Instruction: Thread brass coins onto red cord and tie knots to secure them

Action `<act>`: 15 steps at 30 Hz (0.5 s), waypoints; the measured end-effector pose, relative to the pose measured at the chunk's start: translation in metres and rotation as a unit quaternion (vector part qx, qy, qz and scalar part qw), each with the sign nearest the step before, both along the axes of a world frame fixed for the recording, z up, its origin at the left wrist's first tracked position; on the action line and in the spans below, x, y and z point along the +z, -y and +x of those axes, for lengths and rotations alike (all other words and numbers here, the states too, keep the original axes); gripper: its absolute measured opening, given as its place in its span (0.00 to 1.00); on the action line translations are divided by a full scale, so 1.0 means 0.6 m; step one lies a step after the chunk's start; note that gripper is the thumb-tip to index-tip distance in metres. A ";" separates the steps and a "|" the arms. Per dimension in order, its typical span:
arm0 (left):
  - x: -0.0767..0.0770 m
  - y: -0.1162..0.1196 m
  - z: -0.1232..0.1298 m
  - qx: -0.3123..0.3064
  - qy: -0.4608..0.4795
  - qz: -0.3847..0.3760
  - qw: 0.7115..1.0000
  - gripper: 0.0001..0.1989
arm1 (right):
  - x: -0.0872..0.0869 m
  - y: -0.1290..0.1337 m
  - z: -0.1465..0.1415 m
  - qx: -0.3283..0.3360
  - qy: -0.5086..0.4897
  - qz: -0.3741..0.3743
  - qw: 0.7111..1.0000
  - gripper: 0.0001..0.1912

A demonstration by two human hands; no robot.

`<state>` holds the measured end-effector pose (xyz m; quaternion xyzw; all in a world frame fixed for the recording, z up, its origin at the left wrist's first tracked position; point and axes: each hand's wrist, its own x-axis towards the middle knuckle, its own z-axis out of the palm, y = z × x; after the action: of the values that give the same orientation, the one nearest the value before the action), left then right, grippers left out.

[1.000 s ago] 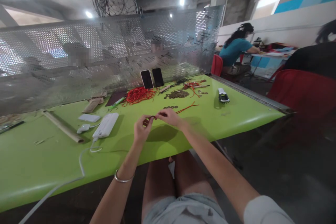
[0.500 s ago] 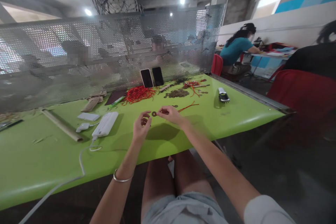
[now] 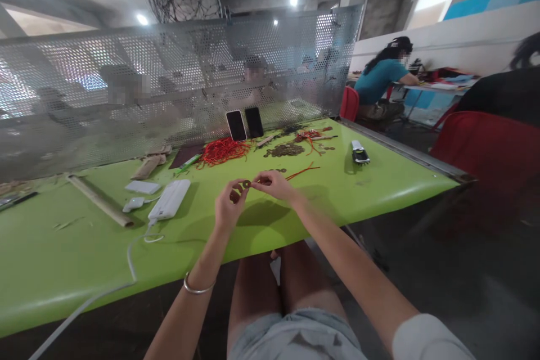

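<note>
My left hand (image 3: 230, 202) pinches a small round coin (image 3: 247, 184) with a hole in its middle, between thumb and fingertips above the table. Close against it, my right hand (image 3: 273, 184) is closed, its fingertips at the coin's right edge. A thin red-orange cord (image 3: 302, 171) runs out from behind the right hand; its end in the fingers is mostly covered. A few more coins (image 3: 282, 170) lie just beyond the right hand.
Farther back are a heap of coins (image 3: 284, 150), a pile of red cords (image 3: 223, 152) and two phones (image 3: 235, 125) against a perforated metal screen (image 3: 177, 79). On the left lie a white power bank (image 3: 169, 199), its cable and a tube (image 3: 99, 201). A clip-like device (image 3: 359, 152) stands right.
My left fingers have closed in on the coin, which was at my right fingertips with the left hand apart and open. Both hands now meet at it.
</note>
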<state>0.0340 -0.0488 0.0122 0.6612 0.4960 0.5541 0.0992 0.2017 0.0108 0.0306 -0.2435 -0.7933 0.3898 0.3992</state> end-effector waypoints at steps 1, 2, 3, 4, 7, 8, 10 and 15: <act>0.000 0.000 0.000 0.002 0.000 0.002 1.000 0.11 | 0.000 0.000 0.000 0.000 0.000 0.001 1.000 0.22; -0.001 0.000 0.001 0.003 0.001 0.004 1.000 0.11 | 0.000 0.000 0.000 -0.001 -0.001 0.001 1.000 0.22; -0.001 -0.001 0.001 0.005 0.001 0.006 1.000 0.11 | 0.000 0.000 0.000 -0.002 -0.001 0.001 1.000 0.22; -0.002 -0.001 0.002 0.007 0.002 0.008 1.000 0.11 | 0.000 0.000 -0.001 -0.002 -0.001 0.002 1.000 0.22; -0.002 0.000 0.003 0.012 0.002 0.012 1.000 0.13 | -0.003 -0.002 -0.002 0.002 -0.004 0.002 1.000 0.22; -0.001 0.000 0.003 0.012 0.000 0.012 1.000 0.13 | -0.003 -0.002 -0.003 0.004 -0.004 0.002 1.000 0.21; 0.001 0.001 0.004 0.011 -0.005 0.011 1.000 0.13 | -0.004 -0.003 -0.004 0.010 -0.002 0.002 1.000 0.21; 0.005 -0.001 0.003 -0.007 -0.022 0.009 1.000 0.11 | -0.003 -0.002 -0.003 0.015 -0.001 0.001 1.000 0.21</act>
<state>0.0358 -0.0481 0.0149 0.6773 0.4885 0.5434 0.0856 0.2001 0.0117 0.0287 -0.2306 -0.7969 0.3950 0.3946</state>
